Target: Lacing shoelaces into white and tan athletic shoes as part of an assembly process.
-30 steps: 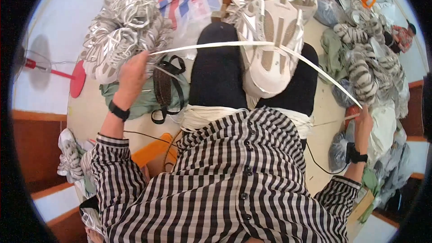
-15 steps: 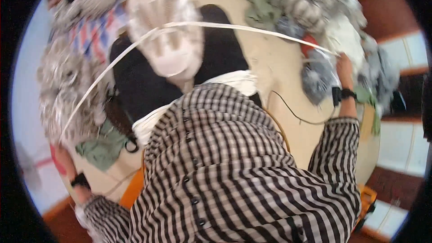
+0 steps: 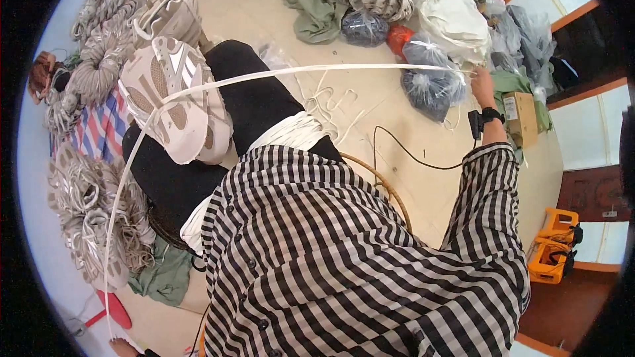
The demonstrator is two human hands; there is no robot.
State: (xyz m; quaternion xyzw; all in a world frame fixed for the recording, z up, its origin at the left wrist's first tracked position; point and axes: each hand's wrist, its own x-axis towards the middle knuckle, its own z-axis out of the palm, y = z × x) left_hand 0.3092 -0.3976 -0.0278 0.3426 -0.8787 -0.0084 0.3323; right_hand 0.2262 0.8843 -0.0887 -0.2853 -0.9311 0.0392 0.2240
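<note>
A long white strap (image 3: 297, 71) runs taut from my right hand (image 3: 481, 82), around the pale sole of my sneaker (image 3: 175, 102), and down to my left hand (image 3: 121, 345). My right hand is stretched out to the right, fingers closed on the strap's end, with a black watch on the wrist. Only a sliver of my left hand shows at the lower left edge, where the strap ends. My leg in black trousers (image 3: 251, 99) is raised in front of me. More white strap lies coiled on my lap (image 3: 291, 133).
Bundles of pale strap (image 3: 86, 205) pile up at the left on a striped mat (image 3: 99, 132). Plastic bags (image 3: 430, 89), cloth heaps and a cardboard box (image 3: 522, 116) lie at the right. A black cable (image 3: 410, 155) crosses the floor. An orange device (image 3: 552, 254) stands at the far right.
My head has turned right, so the view has swung. My right hand has pulled the strap farther out to the right; my left hand has dropped to the lower left edge.
</note>
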